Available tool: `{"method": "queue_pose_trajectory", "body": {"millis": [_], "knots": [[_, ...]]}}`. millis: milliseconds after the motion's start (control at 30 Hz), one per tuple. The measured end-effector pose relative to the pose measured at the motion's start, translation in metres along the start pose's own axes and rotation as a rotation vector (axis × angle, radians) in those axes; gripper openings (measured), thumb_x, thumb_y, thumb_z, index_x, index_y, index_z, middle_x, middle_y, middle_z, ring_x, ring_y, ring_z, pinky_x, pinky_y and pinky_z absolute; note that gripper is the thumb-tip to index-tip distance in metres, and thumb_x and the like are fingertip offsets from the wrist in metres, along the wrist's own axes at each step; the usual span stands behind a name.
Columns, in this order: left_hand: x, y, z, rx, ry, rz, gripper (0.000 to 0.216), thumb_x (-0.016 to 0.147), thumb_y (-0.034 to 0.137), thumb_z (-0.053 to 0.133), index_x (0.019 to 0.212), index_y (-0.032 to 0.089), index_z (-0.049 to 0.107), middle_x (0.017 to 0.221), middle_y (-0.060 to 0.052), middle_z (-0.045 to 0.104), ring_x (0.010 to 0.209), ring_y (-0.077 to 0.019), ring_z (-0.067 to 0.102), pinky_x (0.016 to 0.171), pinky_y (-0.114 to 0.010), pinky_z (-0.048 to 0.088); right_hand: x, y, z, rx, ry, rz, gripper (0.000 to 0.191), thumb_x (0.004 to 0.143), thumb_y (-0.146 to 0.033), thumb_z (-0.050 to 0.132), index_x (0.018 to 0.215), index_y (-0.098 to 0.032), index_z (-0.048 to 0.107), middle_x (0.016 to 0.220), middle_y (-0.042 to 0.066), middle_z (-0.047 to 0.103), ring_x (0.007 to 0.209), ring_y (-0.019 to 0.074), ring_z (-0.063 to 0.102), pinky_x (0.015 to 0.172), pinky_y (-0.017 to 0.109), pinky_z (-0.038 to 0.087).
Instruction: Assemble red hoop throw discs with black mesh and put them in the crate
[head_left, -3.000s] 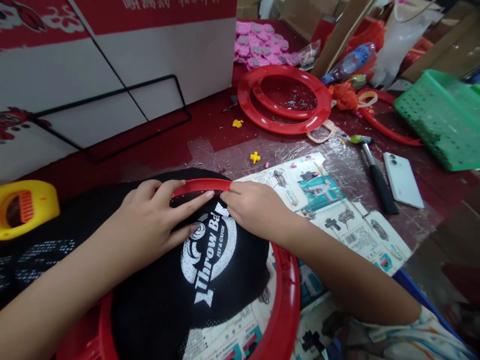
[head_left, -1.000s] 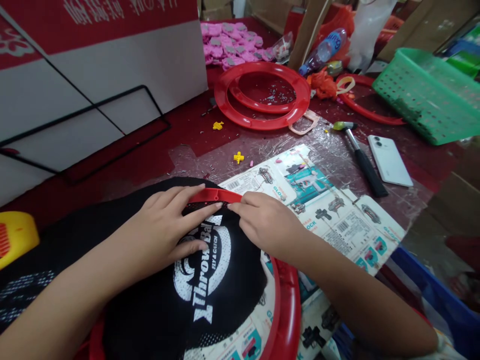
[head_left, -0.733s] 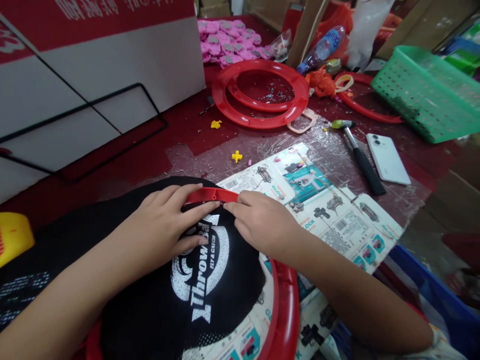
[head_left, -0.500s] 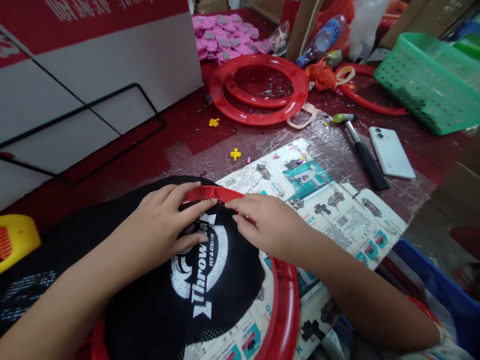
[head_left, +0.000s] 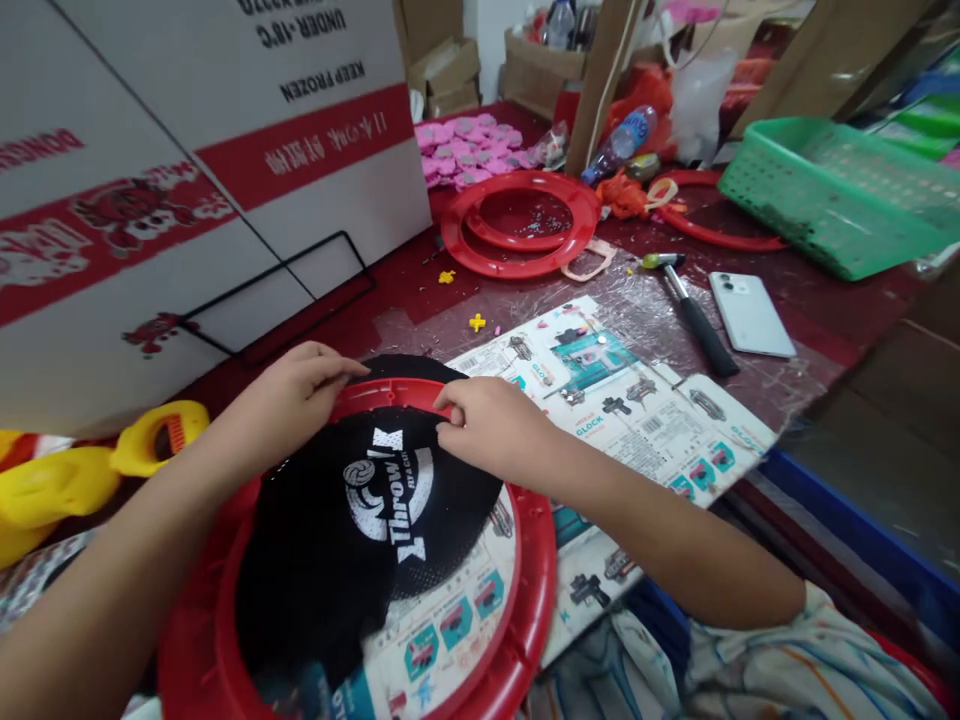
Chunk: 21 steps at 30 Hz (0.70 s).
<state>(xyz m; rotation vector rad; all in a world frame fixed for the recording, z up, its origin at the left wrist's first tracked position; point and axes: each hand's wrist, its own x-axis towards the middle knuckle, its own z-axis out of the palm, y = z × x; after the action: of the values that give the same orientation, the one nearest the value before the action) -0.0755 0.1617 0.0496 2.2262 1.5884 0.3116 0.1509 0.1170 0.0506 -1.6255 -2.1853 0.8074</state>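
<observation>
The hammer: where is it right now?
In the head view, the hammer lies right of centre, just left of the phone and beyond the printed cardboard.

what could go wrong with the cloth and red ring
The white-printed black mesh fabric could shift or bunch up, as its lower right edge stops short of the round red plastic ring. The ring might slide on the printed cardboard sheet if the left hand or right hand pushes unevenly.

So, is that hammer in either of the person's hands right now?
No, the hammer lies beside the phone, while the left hand and right hand are both at the red ring.
</observation>
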Motion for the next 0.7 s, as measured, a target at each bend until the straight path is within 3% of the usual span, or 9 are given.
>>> {"method": "queue_pose_trajectory", "body": {"millis": [167, 267, 367, 500, 600, 700], "knots": [[-0.03, -0.008, -0.003, -0.067, 0.026, -0.154, 0.042, 0.092, 0.045, 0.037, 0.112, 0.018, 0.061, 0.11, -0.006, 0.067, 0.108, -0.0307, 0.059, 0.097, -0.046, 0.044, 0.005, -0.018, 0.003, -0.097, -0.003, -0.059, 0.015, 0.073, -0.015, 0.054, 0.076, -0.018, 0.069, 0.079, 0.005, 0.071, 0.072, 0.0174, 0.061, 0.06, 0.027, 0.036], [-0.04, -0.024, 0.001, -0.183, -0.026, -0.206, 0.054, 0.085, 0.06, 0.045, 0.113, 0.018, 0.063, 0.103, -0.005, 0.071, 0.097, -0.028, 0.064, 0.086, -0.036, 0.05, 0.009, -0.032, 0.005, -0.062, -0.02, -0.136, 0.012, 0.075, -0.017, 0.053, 0.072, -0.019, 0.064, 0.078, 0.003, 0.07, 0.07, 0.0155, 0.059, 0.06, 0.026, 0.036], [-0.046, -0.04, 0.005, -0.277, -0.067, -0.247, 0.059, 0.078, 0.068, 0.049, 0.1, 0.017, 0.069, 0.089, -0.005, 0.074, 0.082, -0.0243, 0.066, 0.069, -0.029, 0.051, 0.01, -0.047, 0.007, 0.022, -0.056, -0.213, 0.011, 0.079, -0.021, 0.05, 0.075, -0.02, 0.061, 0.081, 0.002, 0.069, 0.072, 0.0147, 0.058, 0.062, 0.025, 0.037], [-0.054, -0.046, 0.001, -0.27, 0.031, -0.335, 0.055, 0.076, 0.066, 0.051, 0.094, 0.017, 0.07, 0.082, -0.005, 0.072, 0.073, -0.0225, 0.062, 0.062, -0.028, 0.047, 0.014, -0.062, 0.009, 0.094, -0.062, -0.209, 0.012, 0.08, -0.022, 0.047, 0.083, -0.019, 0.058, 0.082, 0.003, 0.068, 0.071, 0.0151, 0.057, 0.062, 0.026, 0.038], [-0.064, -0.038, -0.005, -0.251, 0.117, -0.388, 0.05, 0.08, 0.061, 0.047, 0.095, 0.018, 0.068, 0.083, -0.004, 0.07, 0.077, -0.0235, 0.061, 0.067, -0.03, 0.047, 0.019, -0.063, 0.01, 0.139, -0.028, -0.204, 0.018, 0.079, -0.021, 0.049, 0.095, -0.018, 0.058, 0.089, 0.004, 0.069, 0.076, 0.0154, 0.059, 0.066, 0.026, 0.04], [-0.078, -0.03, -0.006, -0.295, 0.123, -0.395, 0.046, 0.084, 0.055, 0.045, 0.105, 0.018, 0.063, 0.091, -0.004, 0.069, 0.086, -0.0249, 0.062, 0.074, -0.032, 0.049, 0.023, -0.057, 0.012, 0.148, -0.02, -0.17, 0.022, 0.076, -0.019, 0.054, 0.097, -0.018, 0.061, 0.093, 0.004, 0.07, 0.08, 0.0152, 0.06, 0.069, 0.025, 0.041]]}}
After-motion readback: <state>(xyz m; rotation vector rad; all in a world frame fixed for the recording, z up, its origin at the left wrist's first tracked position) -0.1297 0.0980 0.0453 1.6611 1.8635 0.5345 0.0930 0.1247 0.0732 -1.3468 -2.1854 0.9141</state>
